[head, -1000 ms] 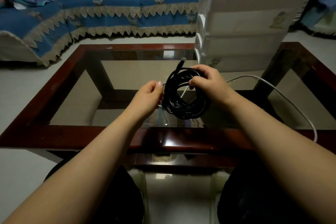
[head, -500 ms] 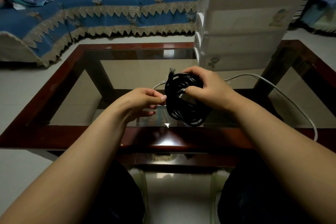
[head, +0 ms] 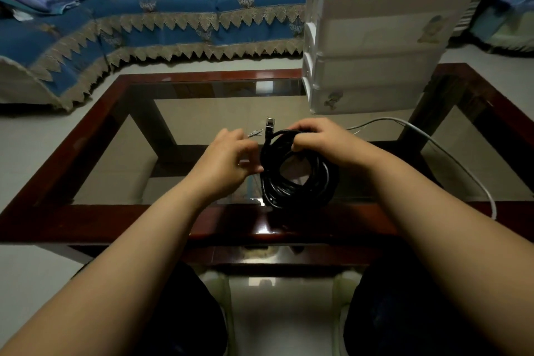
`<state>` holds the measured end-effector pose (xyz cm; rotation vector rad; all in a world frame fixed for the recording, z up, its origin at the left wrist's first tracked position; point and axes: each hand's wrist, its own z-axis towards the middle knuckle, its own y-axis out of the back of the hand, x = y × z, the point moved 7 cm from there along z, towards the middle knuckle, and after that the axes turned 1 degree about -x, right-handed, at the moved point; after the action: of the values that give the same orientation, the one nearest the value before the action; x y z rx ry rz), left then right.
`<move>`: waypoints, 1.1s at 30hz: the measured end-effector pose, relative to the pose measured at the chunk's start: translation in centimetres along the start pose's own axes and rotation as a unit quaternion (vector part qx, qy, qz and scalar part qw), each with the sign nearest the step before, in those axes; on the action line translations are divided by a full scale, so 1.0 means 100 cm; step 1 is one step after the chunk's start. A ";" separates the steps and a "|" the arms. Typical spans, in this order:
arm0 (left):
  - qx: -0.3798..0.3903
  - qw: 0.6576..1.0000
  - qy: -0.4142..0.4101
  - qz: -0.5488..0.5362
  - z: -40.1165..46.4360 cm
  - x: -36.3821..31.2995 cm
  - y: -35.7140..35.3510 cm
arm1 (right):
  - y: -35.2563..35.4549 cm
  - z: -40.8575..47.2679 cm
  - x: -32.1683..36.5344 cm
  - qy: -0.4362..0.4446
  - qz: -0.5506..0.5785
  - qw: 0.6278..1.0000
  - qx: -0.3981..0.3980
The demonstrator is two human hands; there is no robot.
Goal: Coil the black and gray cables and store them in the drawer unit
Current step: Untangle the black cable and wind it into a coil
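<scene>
1. Right now the black cable (head: pixel 291 173) is wound into a round coil, and it is held up over the near edge of the glass table (head: pixel 121 136).
2. The right hand (head: pixel 320 141) has its fingers curled around the top of the coil. It grips the loops tight, so the coil hangs down from that hand like a ring standing on its side.
3. One plug end (head: pixel 270 124) sticks up out of the top of the coil, just beside the right hand's fingers.
4. The left hand (head: pixel 228 159) is just to the left of the coil, with its fingertips at the coil's left side. Its fingers are bent, but I cannot tell if they pinch a strand or only touch it.
5. The drawer unit (head: pixel 375 37) stands at the far right of the table, past the right hand. So the coil has to go away from the person and a little to the right. The right hand is the nearer one, and it already has the coil.
6. The drawer fronts look closed, so I think the left hand may have to pull one open first.
7. The gray cable (head: pixel 450 153) is not coiled yet. It lies loose on the glass, running from behind the right hand to the table's right edge.
</scene>
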<state>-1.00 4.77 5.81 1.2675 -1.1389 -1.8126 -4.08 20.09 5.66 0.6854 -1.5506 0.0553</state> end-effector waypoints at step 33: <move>0.124 0.670 0.166 -0.713 -0.010 -0.010 -0.033 | 0.008 0.006 -0.007 0.011 0.207 0.977 0.054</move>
<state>0.17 6.68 3.03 2.9997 0.0789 -2.1258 -5.01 20.76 5.21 0.4337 -1.6558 0.4594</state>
